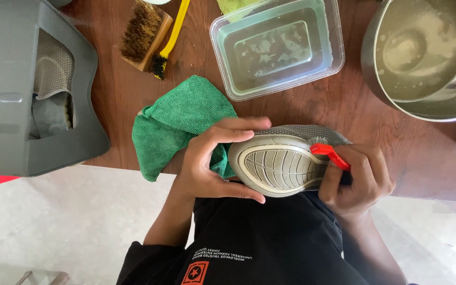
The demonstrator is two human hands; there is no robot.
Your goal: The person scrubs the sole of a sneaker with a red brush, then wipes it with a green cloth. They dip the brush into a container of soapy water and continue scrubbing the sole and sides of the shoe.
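My left hand (212, 161) grips the toe end of a grey shoe (283, 161), turned sole-up over the near edge of the brown table (127, 95). My right hand (357, 179) holds a small red-handled brush (329, 154) whose bristles touch the upper edge of the pale ribbed sole. A green cloth (178, 124) lies crumpled on the table just left of the shoe, partly under my left hand.
A clear plastic tub of water (278, 47) and a metal bowl of cloudy water (423, 53) stand at the back. A wooden brush (143, 34) and a yellow-handled brush (170, 39) lie back left. A grey plastic bin (6, 95) holds another grey shoe.
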